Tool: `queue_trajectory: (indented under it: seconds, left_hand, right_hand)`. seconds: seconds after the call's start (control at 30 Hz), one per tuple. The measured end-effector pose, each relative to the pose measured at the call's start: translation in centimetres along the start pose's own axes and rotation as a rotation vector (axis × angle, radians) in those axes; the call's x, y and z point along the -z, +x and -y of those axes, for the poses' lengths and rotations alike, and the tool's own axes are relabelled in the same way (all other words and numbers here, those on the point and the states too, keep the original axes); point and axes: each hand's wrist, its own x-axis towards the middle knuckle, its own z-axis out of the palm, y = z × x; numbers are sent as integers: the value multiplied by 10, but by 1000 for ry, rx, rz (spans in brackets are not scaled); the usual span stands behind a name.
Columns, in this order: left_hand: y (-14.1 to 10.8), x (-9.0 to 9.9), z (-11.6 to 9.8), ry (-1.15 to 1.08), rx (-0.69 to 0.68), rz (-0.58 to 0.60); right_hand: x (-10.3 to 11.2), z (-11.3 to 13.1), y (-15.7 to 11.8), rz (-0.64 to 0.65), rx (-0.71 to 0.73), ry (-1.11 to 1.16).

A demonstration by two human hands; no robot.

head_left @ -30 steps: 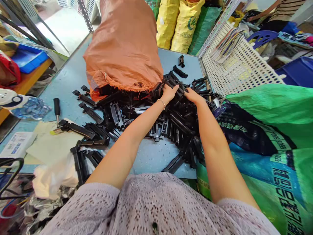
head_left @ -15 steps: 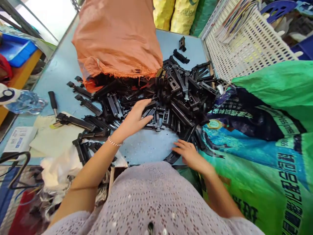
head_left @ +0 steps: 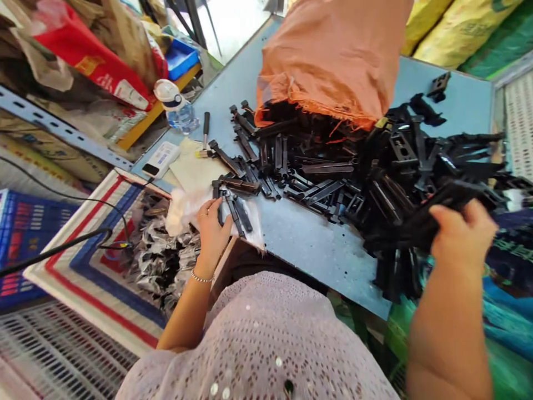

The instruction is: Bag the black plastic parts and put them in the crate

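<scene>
Many black plastic parts (head_left: pixel 325 166) lie heaped on the blue table, spilling from the mouth of an orange woven sack (head_left: pixel 328 61). My left hand (head_left: pixel 212 225) is at the table's near left edge, fingers bent around the end of some black parts (head_left: pixel 237 211) that lie on clear plastic. Over the right side of the heap, my right hand (head_left: pixel 462 233) grips a black part (head_left: pixel 449 194), blurred by motion.
A water bottle (head_left: pixel 179 108), a black-handled tool (head_left: pixel 206 130) and a white box (head_left: pixel 161 159) stand or lie at the left. Below them is a striped box (head_left: pixel 95 261) with crumpled silvery bags. Green bags hang at the right edge.
The view has swung left. My left hand has moved from the middle of the heap to the parts at the near left. My right hand has risen from the near edge and taken hold of a part.
</scene>
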Motion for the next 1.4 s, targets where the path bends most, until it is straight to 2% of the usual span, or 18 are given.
queue_trajectory:
  seconds: [0.03, 0.1, 0.17, 0.2, 0.23, 0.27, 0.33, 0.4, 0.43, 0.5, 0.6, 0.67, 0.77, 0.9, 1.0, 1.23, 1.33, 1.4]
  left_hand:
    - [-1, 0, 9, 41, 27, -11]
    - [-2, -4, 25, 68, 55, 3]
    - [-3, -10, 35, 50, 57, 41]
    - [-4, -12, 38, 37, 59, 55]
    - [-5, -15, 41, 27, 64, 61]
    - [-5, -17, 42, 18, 70, 63]
    - [-3, -20, 44, -3, 79, 60]
    - [0, -24, 44, -37, 80, 47]
    - [2, -25, 44, -61, 81, 39]
    - [3, -29, 43, -117, 98, 19]
    - [0, -34, 43, -224, 156, 16]
    - [-4, -37, 46, -330, 205, 23]
    - [-6, -39, 54, -511, 262, -10]
    - [1, -37, 67, -666, 334, -87]
    - [8, -33, 71, -649, 346, -54]
    - [12, -32, 62, -367, 196, 13]
    - [12, -32, 59, -342, 191, -1]
    - [12, -32, 58, -353, 185, -8]
  right_hand:
    - [-10, 0, 31, -53, 83, -103]
    - [-30, 3, 82, -115, 106, -396]
    - [-49, 21, 103, -126, 98, -545]
    - [-59, 37, 98, -122, 146, -561]
    - [-69, 58, 82, -122, 234, -534]
    - [-81, 82, 56, -57, 367, -484]
    - [-110, 132, -15, 277, 693, -262]
    - [-147, 174, -90, 654, 916, -102]
    - [-167, 189, -121, 763, 973, -115]
    - [-205, 206, -162, 865, 977, -191]
    - [-236, 207, -177, 915, 875, -329]
    - [-237, 201, -178, 903, 781, -364]
    - [-223, 189, -197, 868, 689, -294]
    - [-217, 172, -236, 865, 690, -202]
    - [-222, 166, -247, 905, 670, -233]
    - [-219, 172, -237, 944, 666, -268]
    - [-200, 176, -223, 959, 682, -266]
    - [-177, 179, -200, 897, 701, -242]
